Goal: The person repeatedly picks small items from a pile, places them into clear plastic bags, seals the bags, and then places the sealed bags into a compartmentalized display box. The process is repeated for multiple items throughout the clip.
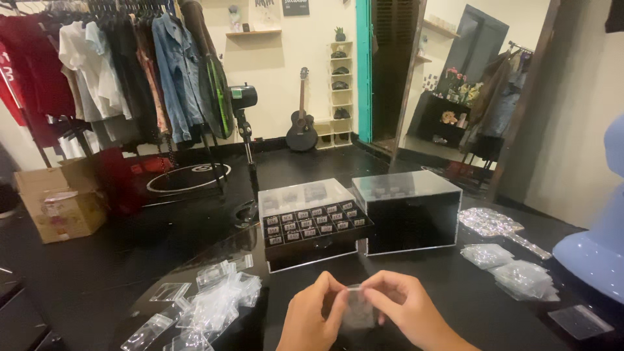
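1. holding a small clear zip bag (357, 311) between both hands, low and centre over the black table (455, 305); the bag hangs upright between the fingertips, just clear of the table top.
2. left hand (312, 318): closed in a pinch on the bag's left edge, thumb and forefinger near the top.
3. right hand (403, 309): closed in a pinch on the bag's right edge and top, fingers curled over it.
4. bag contents: too small and too clear to tell whether anything is inside.
5. judgement, handling: thin slippery film of this kind answers best to fingertip pads set close to the mouth, one hand on each wall, with a light and even pull so the seal parts without tearing.
6. judgement, risk: a hard tug or a grip too low on the bag is likely to crumple it or spill whatever it carries.
7. heap of empty clear bags (208, 299): loose on the table, to the left of the hands, well within reach.
8. open display box with rows of small cards (312, 224): beyond the hands, lid raised.
9. black box with clear top (408, 211): just beside the display box, on its right.
10. filled packets (513, 270): grouped on the table to the right.
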